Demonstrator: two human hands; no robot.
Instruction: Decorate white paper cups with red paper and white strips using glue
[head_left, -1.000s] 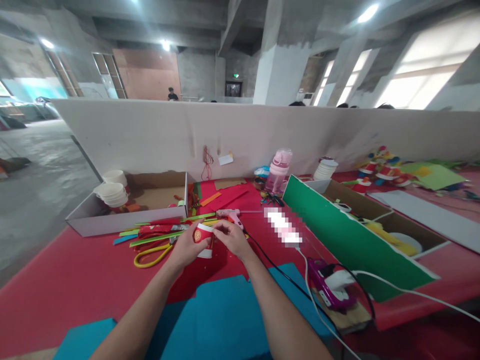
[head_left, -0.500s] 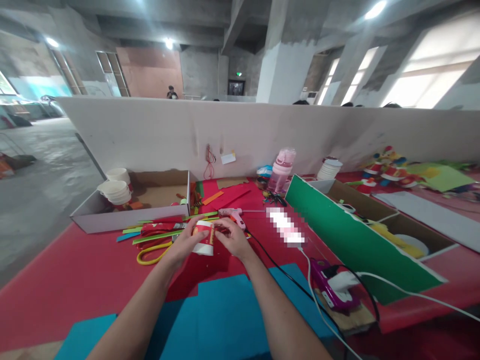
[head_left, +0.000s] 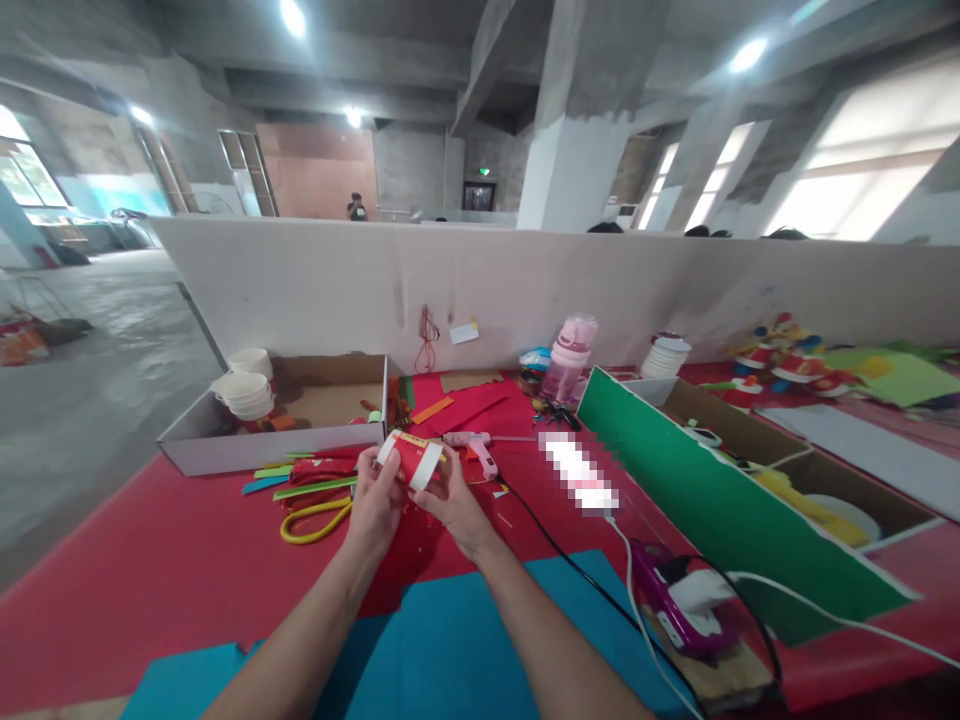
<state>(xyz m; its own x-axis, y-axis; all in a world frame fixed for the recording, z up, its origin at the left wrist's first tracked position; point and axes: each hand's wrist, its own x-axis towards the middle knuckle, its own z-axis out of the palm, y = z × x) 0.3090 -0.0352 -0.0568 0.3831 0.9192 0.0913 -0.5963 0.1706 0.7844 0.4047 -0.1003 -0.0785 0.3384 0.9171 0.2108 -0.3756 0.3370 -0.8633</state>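
Note:
Between my two hands is a paper cup, white with a red wrap around its middle, lying tilted on its side above the red tabletop. My left hand grips its left end, thumb across the front. The fingers of my right hand close on its right end. Just behind the hands lies a pink glue gun with a black cord. Left of my left hand are yellow-handled scissors and several coloured paper strips.
A white box with stacked white cups stands at the left. Blue sheets lie in front of me. To the right are a green-sided box, a purple power strip with cords, and a pink bottle.
The cup has turned from roughly upright to tilted on its side, and it sits slightly higher among the things behind. Both hands still hold it. The camera view has shifted a little.

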